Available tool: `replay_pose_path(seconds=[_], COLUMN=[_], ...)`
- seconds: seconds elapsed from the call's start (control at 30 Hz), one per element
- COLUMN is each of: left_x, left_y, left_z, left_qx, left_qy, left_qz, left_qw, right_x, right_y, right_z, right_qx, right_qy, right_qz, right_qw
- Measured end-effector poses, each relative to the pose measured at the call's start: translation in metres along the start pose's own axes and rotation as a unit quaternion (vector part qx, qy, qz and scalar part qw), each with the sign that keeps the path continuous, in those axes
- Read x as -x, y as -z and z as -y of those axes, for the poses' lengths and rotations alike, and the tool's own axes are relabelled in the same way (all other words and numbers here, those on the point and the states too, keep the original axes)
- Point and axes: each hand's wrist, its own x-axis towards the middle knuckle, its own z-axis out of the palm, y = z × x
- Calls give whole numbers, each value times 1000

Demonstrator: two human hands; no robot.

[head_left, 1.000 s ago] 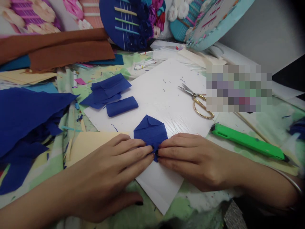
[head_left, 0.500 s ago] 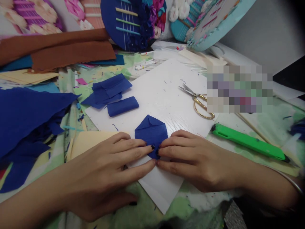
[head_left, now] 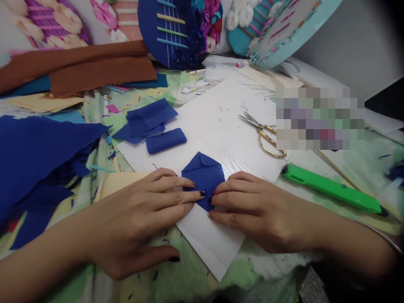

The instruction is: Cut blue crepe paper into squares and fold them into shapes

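Observation:
A small folded piece of dark blue crepe paper lies on a white sheet in front of me. My left hand lies flat with its fingers stretched out, the fingertips pressing on the left lower edge of the blue piece. From the right, my right hand does the same, fingers extended and tips on the piece's lower right edge. The two sets of fingertips almost meet over the paper's lower point.
Gold-handled scissors and a green utility knife lie to the right. More blue crepe pieces sit behind, a big blue sheet at left, brown paper and decorated craft boards at the back.
Both hands slid slightly up and apart along the blue piece's lower edges, uncovering its lower tip; the view shifted a little.

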Motion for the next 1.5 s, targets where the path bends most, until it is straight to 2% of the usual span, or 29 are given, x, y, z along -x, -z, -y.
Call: replay_pose_path(seconds=[0.5, 0.7, 0.93, 1.23, 1.5], left_x=[7, 9, -2, 3, 8], left_y=[1, 1, -8, -3, 8], left_z=[7, 8, 2, 7, 11], left_qx=[-96, -86, -69, -55, -87], left_qy=[-8, 0, 1, 13, -11], left_qz=[-27, -67, 28, 9, -9], left_qw=[995, 994, 997, 998, 996], right_x=[0, 0, 3, 3, 3], right_y=[0, 1, 4, 5, 4], right_z=[-1, -1, -9, -11, -12], right_qx=[-6, 4, 14, 7, 3], right_qy=[-5, -7, -11, -23, -17], right_qz=[0, -2, -46, -36, -49], right_qw=[1000, 1000, 999, 999, 999])
